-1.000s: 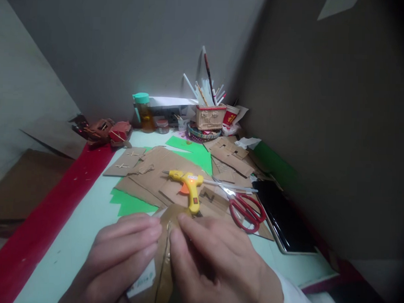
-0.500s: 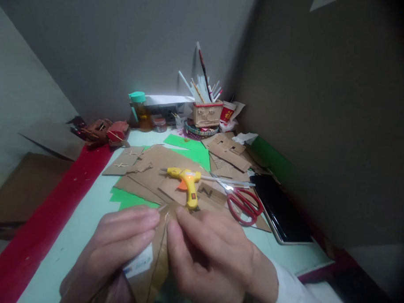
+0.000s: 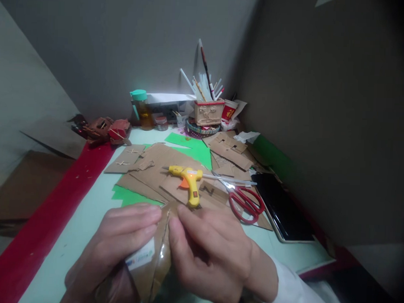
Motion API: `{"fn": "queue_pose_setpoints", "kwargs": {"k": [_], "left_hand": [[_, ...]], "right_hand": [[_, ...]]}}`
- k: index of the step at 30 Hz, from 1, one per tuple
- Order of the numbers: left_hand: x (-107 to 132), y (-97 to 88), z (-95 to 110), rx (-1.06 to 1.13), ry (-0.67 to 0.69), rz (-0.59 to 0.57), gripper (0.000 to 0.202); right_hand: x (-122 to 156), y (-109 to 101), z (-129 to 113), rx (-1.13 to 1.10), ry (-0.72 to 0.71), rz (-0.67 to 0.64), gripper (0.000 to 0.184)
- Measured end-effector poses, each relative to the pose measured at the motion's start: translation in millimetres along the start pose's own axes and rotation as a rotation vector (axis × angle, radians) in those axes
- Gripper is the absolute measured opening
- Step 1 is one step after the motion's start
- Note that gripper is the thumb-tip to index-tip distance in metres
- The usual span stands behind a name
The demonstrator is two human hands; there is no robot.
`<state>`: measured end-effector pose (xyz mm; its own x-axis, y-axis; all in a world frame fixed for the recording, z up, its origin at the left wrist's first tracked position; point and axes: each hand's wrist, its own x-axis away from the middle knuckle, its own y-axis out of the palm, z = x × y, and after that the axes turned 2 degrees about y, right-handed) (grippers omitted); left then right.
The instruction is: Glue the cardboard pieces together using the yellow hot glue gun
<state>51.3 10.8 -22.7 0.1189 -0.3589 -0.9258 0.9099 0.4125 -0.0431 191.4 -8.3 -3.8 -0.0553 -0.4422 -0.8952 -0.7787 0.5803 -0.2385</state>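
Observation:
A brown cardboard piece [image 3: 159,260] with shiny tape and a white label is held up between my hands at the lower middle. My left hand [image 3: 115,245] is closed on its left side, fingertips near the top edge. On the other side, my right hand [image 3: 211,253] pinches the right edge near the top with thumb and forefinger. A crease or seam runs down the cardboard between them. Just beyond my fingers lies a yellow glue gun [image 3: 190,180] with a glue stick in its back, resting on flat cardboard sheets [image 3: 165,163].
Red-handled scissors [image 3: 246,204] and a black tablet [image 3: 282,207] lie to the right. At the back stand a bottle with a teal lid [image 3: 142,109] and a decorated holder [image 3: 209,113] full of sticks. Green sheets [image 3: 192,146] lie among the cardboard.
The view has shifted slightly. The cardboard piece has tilted a little, and its tape now catches more light. Both hands keep their grip.

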Motion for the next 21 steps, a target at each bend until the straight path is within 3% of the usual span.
{"fn": "queue_pose_setpoints", "kwargs": {"k": [4, 8, 11, 14, 17, 19, 21], "left_hand": [[0, -1.4, 0, -0.016, -0.003, -0.018, 0.015], [5, -7.4, -6, -0.068, 0.079, -0.075, 0.009], [11, -17.8, -15, -0.075, 0.103, -0.113, 0.016], [9, -35.3, -30, -0.070, 0.167, -0.220, 0.024], [2, -54.5, -46, -0.091, 0.340, -0.481, 0.038], [2, -62.8, -54, -0.109, 0.411, -0.432, 0.049], [10, -64.8, -54, -0.107, 0.431, -0.430, 0.043]], "right_hand": [[2, 1, 0, 0.001, 0.033, -0.057, 0.012], [5, 12, 4, -0.016, -0.048, 0.096, 0.009], [4, 13, 7, -0.012, -0.073, 0.175, 0.009], [-2, 1, 6, 0.044, -0.097, -0.025, 0.009], [-3, -9, 3, 0.157, -0.072, -0.162, 0.014], [0, -9, 2, 0.238, -0.065, -0.130, 0.016], [3, -8, 3, 0.300, -0.094, -0.115, 0.021]]}}
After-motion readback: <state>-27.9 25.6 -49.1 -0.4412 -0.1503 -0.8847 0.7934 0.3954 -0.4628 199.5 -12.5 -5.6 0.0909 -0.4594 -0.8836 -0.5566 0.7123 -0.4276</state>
